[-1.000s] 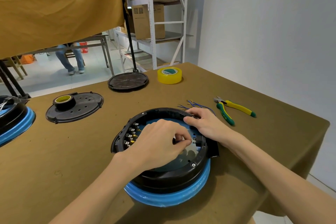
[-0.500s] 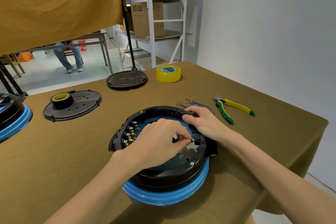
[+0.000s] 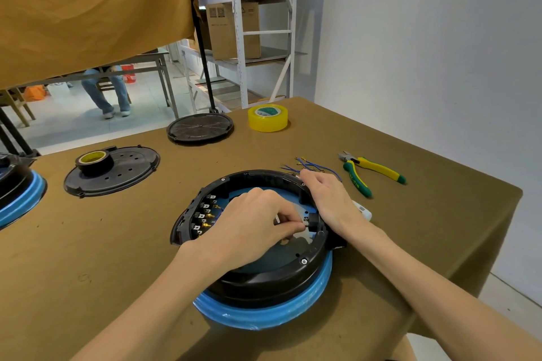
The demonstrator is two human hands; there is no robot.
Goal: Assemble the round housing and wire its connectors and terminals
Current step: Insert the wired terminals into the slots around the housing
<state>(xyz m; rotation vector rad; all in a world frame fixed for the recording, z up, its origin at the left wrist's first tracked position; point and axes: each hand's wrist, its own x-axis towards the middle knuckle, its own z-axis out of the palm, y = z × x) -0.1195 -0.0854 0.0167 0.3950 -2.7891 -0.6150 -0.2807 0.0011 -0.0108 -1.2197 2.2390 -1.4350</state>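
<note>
The round housing (image 3: pixel 264 275) sits on the table (image 3: pixel 117 258), its terminal row at the left inner wall. The left hand (image 3: pixel 252 223) pinches a small connector (image 3: pixel 306 221) at the right rim; a slip could bend it. The right hand (image 3: pixel 328 199) rests curled over the rim, near loose blue wires (image 3: pixel 311 165); whether it grips anything I cannot tell.

We could read no text; lettering on the pliers' (image 3: pixel 356 183) green handle and box (image 3: pixel 231 29) labels was illegible.
</note>
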